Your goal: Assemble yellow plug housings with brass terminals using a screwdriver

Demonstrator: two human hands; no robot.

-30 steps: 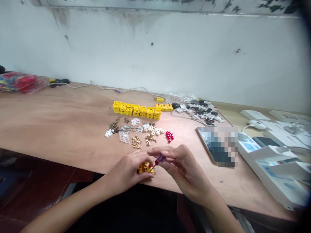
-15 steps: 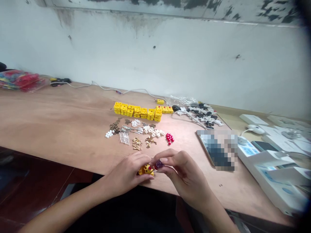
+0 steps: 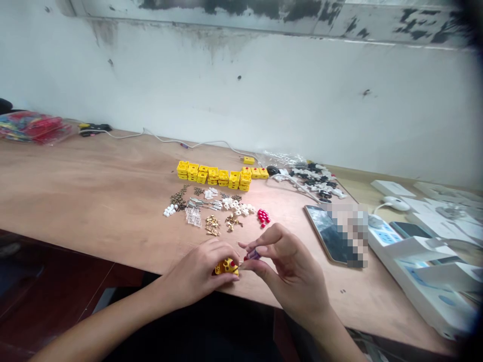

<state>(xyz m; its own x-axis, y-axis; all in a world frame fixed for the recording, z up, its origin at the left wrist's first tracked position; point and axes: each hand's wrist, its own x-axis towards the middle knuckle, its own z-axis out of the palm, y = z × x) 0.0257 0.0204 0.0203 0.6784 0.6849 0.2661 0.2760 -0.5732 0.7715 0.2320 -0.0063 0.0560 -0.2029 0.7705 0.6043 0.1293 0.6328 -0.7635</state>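
Observation:
My left hand (image 3: 198, 266) is closed around a small yellow plastic plug housing (image 3: 228, 268) with a red button, at the table's front edge. My right hand (image 3: 292, 276) pinches the purple handle of a small screwdriver (image 3: 253, 253), its shaft pointing left at the housing. Whether the tip touches a screw cannot be made out. Beyond the hands lie red caps (image 3: 263, 218), brass contacts (image 3: 212, 224), clear plastic pieces (image 3: 193, 216), white plastic parts (image 3: 238, 205), white round caps (image 3: 170, 209) and small screws (image 3: 178, 195). Behind them stand stacked yellow housings (image 3: 213, 174).
Yellow pieces with red buttons (image 3: 255, 173) sit right of the stacks, near a heap of black and white parts (image 3: 319, 178). A phone (image 3: 320, 234) and a white power strip (image 3: 418, 279) lie at right. Far left is a bag of coloured items (image 3: 35, 126); a cable (image 3: 204, 143) runs behind.
My right hand's fingers have shifted on the screwdriver handle; the index finger is lifted and straighter, and the handle sits slightly farther right. The left hand holds the housing in nearly the same place.

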